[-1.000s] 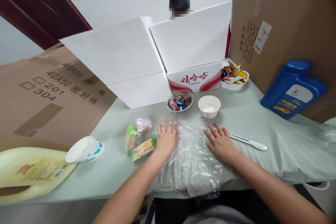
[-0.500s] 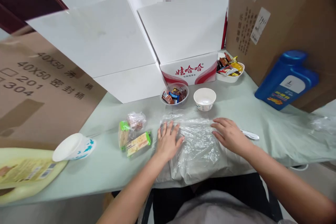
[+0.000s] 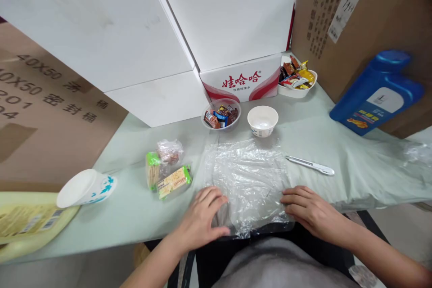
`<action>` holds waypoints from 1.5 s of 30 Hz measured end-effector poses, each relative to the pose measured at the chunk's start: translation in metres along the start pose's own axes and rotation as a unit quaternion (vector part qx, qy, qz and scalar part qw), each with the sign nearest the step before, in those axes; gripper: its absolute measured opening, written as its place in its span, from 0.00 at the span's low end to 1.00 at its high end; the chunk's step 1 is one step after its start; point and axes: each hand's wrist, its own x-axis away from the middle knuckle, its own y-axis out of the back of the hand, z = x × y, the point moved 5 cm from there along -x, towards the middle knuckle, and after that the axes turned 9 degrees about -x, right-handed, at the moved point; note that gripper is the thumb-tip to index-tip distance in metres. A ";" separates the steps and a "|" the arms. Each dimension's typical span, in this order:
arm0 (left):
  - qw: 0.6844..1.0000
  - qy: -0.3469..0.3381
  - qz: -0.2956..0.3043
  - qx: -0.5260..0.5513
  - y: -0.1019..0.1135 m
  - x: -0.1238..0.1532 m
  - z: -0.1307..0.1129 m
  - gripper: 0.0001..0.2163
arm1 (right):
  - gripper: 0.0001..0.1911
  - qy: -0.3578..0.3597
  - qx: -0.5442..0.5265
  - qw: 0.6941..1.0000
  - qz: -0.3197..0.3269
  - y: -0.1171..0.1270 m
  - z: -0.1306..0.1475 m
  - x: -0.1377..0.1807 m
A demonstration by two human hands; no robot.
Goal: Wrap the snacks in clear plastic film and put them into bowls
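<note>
A sheet of clear plastic wrap (image 3: 248,175) lies flat on the pale green table (image 3: 135,207) in front of me. My left hand (image 3: 201,216) rests on its near left corner with the fingers curled loosely. My right hand (image 3: 308,210) lies on its near right edge, fingers stretched toward the left. Both hands sit at the table's front edge and neither holds anything.
Beyond the wrap stand a clear bowl of wrapped candies (image 3: 221,115), an empty white bowl (image 3: 262,120) and a white dish of snacks (image 3: 297,81). A utility knife (image 3: 309,165) lies right. Cracker packs (image 3: 167,175), a tipped paper bowl (image 3: 86,186), yellow jug (image 3: 27,222), blue jug (image 3: 378,94) and cardboard boxes surround.
Both hands slid back along the wrap from its far part to its near edge. The camera tilted down, so the person behind the boxes has left the view.
</note>
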 end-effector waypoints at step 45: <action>0.994 0.034 -0.063 -0.087 -0.014 -0.039 0.017 0.26 | 0.42 -0.003 0.158 0.987 -0.007 -0.004 -0.041 -0.055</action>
